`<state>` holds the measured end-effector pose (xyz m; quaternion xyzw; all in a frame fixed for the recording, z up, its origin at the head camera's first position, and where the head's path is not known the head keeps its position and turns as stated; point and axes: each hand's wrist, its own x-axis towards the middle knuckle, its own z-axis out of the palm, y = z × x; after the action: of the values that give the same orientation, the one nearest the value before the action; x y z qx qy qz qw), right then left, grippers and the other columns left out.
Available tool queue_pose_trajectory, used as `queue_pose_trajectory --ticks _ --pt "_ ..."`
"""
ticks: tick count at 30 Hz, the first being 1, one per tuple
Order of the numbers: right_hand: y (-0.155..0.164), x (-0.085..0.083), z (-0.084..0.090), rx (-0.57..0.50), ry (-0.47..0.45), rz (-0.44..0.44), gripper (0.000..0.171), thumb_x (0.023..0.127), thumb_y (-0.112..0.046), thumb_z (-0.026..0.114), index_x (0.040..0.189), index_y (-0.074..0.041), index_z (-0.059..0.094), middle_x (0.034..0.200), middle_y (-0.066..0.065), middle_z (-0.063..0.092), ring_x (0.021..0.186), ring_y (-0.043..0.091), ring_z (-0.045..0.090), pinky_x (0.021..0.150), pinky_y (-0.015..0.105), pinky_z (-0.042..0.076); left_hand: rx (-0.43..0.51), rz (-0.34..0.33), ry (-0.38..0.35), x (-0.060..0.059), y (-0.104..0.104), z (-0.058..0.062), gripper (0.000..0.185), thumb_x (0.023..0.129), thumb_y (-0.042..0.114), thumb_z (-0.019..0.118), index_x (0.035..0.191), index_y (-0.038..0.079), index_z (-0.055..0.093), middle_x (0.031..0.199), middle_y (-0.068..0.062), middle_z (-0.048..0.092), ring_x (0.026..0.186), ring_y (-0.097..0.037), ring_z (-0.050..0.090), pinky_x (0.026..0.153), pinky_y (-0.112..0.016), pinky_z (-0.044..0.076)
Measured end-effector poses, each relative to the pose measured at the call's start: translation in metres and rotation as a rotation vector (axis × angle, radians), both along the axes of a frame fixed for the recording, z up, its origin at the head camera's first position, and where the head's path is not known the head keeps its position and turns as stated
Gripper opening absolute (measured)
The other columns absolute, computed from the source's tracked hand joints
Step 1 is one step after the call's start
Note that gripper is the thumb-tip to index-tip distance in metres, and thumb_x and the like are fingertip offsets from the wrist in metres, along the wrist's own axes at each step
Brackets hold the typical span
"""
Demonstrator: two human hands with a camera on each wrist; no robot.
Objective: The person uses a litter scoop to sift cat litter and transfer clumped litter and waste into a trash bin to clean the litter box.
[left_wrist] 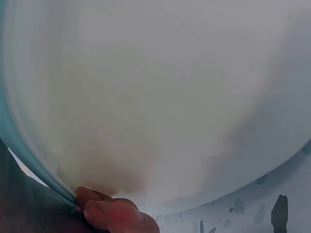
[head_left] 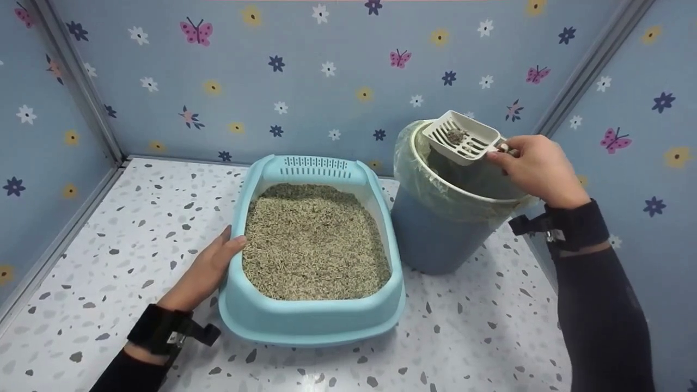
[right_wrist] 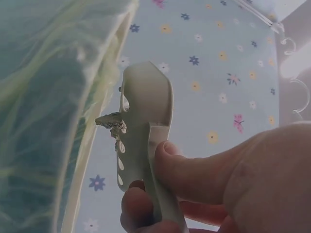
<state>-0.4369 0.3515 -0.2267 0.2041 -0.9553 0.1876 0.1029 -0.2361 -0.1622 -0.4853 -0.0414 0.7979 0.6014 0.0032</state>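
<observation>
My right hand [head_left: 544, 166] pinches the handle of a slotted white litter scoop [head_left: 482, 130], held over the mouth of a blue bin [head_left: 435, 234]. A small clump of litter [head_left: 456, 136] lies on the scoop's slots. From the right wrist view, the scoop [right_wrist: 141, 97] stands nearly on edge, and the clump [right_wrist: 111, 121] pokes past its slotted side. My left hand [head_left: 209, 267] grips the left side of a light blue litter box [head_left: 310, 321], thumb over its rim. Curled fingertips [left_wrist: 116, 213] show at the box's edge in the left wrist view. Greenish-brown litter [head_left: 316, 245] fills the box.
A translucent bag [head_left: 416, 163] lines the bin and folds over its rim. The bin stands just right of the box. Both are on a white speckled surface [head_left: 141, 234], enclosed by blue floral panels [head_left: 326, 81] at the back and sides.
</observation>
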Motion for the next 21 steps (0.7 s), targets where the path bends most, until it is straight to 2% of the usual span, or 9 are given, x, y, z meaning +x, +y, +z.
queue_pose_trajectory --ticks 5,10,12,15,18,21 --pt "0.000 -0.004 -0.003 0.059 0.002 -0.023 0.042 0.109 -0.037 0.075 0.079 -0.009 0.066 0.063 -0.002 0.046 0.056 0.018 0.042 0.052 0.034 0.034 0.018 -0.009 0.021 -0.001 0.001 0.000 0.093 0.115 0.060 0.046 0.179 0.008 0.003 0.185 -0.020 0.002 0.169 -0.039 0.012 0.136 -0.059 0.013" --pt "-0.002 -0.008 -0.006 0.087 -0.036 -0.023 0.032 0.109 -0.026 0.075 0.087 -0.004 0.067 0.067 0.000 0.044 0.060 0.021 0.045 0.054 0.036 0.038 0.018 -0.004 0.027 -0.001 0.001 -0.001 0.093 0.115 0.062 0.046 0.180 0.009 0.006 0.185 -0.020 0.007 0.166 -0.041 0.023 0.135 -0.059 0.017" --pt "-0.002 -0.009 -0.008 0.097 -0.042 -0.014 0.022 0.109 -0.017 0.070 0.092 -0.003 0.068 0.070 0.002 0.047 0.063 0.023 0.047 0.056 0.037 0.040 0.010 -0.001 0.026 0.000 0.001 -0.001 0.094 0.115 0.063 0.045 0.179 0.009 0.005 0.185 -0.020 0.006 0.167 -0.041 0.022 0.136 -0.059 0.016" --pt "-0.003 -0.011 -0.009 0.107 -0.037 0.004 0.012 0.100 -0.002 0.058 0.093 -0.002 0.067 0.074 0.007 0.053 0.065 0.026 0.049 0.059 0.039 0.041 0.009 0.002 0.028 0.000 0.001 -0.001 0.093 0.115 0.063 0.045 0.179 0.010 0.006 0.185 -0.021 0.008 0.165 -0.044 0.027 0.135 -0.060 0.019" --pt "-0.003 -0.012 -0.011 0.104 -0.022 0.014 0.020 0.088 0.005 0.052 0.095 -0.002 0.070 0.079 0.009 0.060 0.067 0.028 0.050 0.060 0.040 0.041 0.013 -0.001 0.033 0.000 0.002 -0.002 0.091 0.115 0.062 0.045 0.180 0.011 0.006 0.185 -0.021 0.009 0.163 -0.044 0.031 0.135 -0.061 0.020" --pt "-0.003 -0.013 -0.012 0.112 -0.005 0.016 0.025 0.087 0.005 0.052 0.097 -0.001 0.074 0.081 0.012 0.063 0.070 0.031 0.053 0.062 0.041 0.042 0.015 -0.005 0.036 0.000 0.002 -0.002 0.090 0.116 0.060 0.045 0.180 0.011 0.006 0.185 -0.020 0.008 0.164 -0.043 0.028 0.135 -0.060 0.019"
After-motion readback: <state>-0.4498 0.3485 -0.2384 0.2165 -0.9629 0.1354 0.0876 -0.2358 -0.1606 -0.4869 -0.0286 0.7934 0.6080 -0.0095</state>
